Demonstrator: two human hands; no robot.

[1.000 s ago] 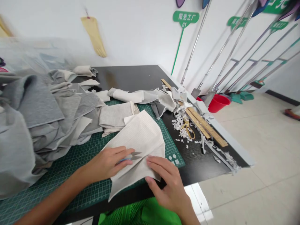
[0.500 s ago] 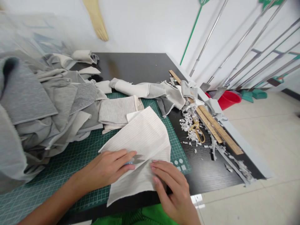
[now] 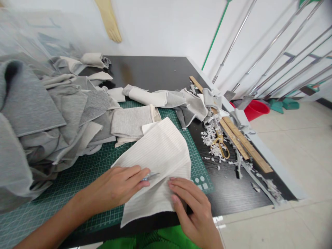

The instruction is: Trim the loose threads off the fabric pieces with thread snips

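Note:
A cream ribbed piece of fabric (image 3: 155,148) lies with a crease over the green cutting mat (image 3: 202,166) and past its front edge. My left hand (image 3: 124,183) is closed around a small tool with a bluish part and pointed metal tips, which looks like thread snips (image 3: 153,175). Its tips are over the fabric, pointing right; most of the tool is hidden in the hand. My right hand (image 3: 192,204) rests on the fabric's right lower edge, fingers stretched out and thumb apart.
Grey and cream fabric pieces (image 3: 59,114) are heaped on the left. A folded grey piece (image 3: 132,121) lies behind the cream fabric. On the right are gold-handled scissors (image 3: 221,145), wooden rulers (image 3: 246,148) and scraps (image 3: 209,133). A red bucket (image 3: 256,109) stands on the floor.
The whole view has shifted slightly, so things sit a little further right. The metal tips in my left hand look narrower than before. My right hand stays on the fabric.

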